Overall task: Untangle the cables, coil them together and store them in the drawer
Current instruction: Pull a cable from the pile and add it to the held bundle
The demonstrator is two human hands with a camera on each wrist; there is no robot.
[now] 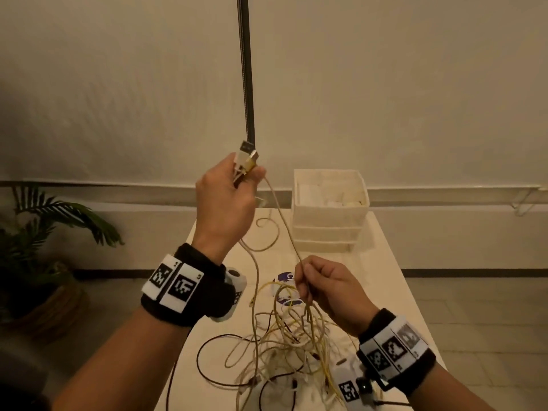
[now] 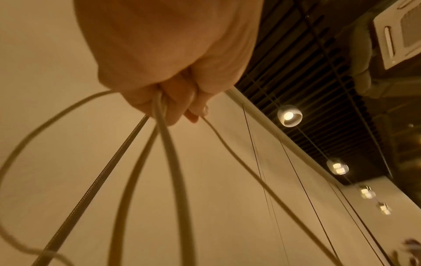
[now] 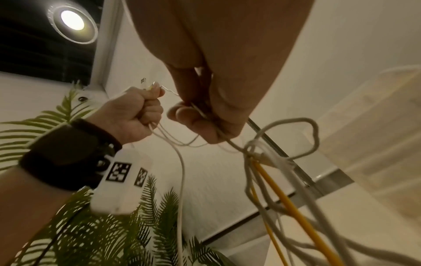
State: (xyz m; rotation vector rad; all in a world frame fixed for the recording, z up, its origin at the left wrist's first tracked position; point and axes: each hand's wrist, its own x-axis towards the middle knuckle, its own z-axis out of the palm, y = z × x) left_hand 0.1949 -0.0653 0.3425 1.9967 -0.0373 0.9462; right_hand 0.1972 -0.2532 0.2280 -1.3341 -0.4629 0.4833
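My left hand (image 1: 228, 191) is raised above the table and grips several cable ends, their USB plugs (image 1: 247, 157) sticking up out of the fist. In the left wrist view the cables (image 2: 164, 136) hang down from the curled fingers (image 2: 180, 100). One pale cable (image 1: 284, 218) runs taut from that fist down to my right hand (image 1: 323, 287), which pinches it between thumb and fingers (image 3: 193, 118). Below lies a tangle of white, yellow and dark cables (image 1: 284, 342) on the table. In the right wrist view a knot (image 3: 255, 154) of white and yellow (image 3: 273, 183) cables hangs just under the pinch.
A white plastic drawer unit (image 1: 329, 209) stands at the far end of the pale table (image 1: 385, 292), its top tray open. A potted palm (image 1: 44, 232) is on the floor at left. A dark vertical strip (image 1: 247, 69) runs down the wall behind my left hand.
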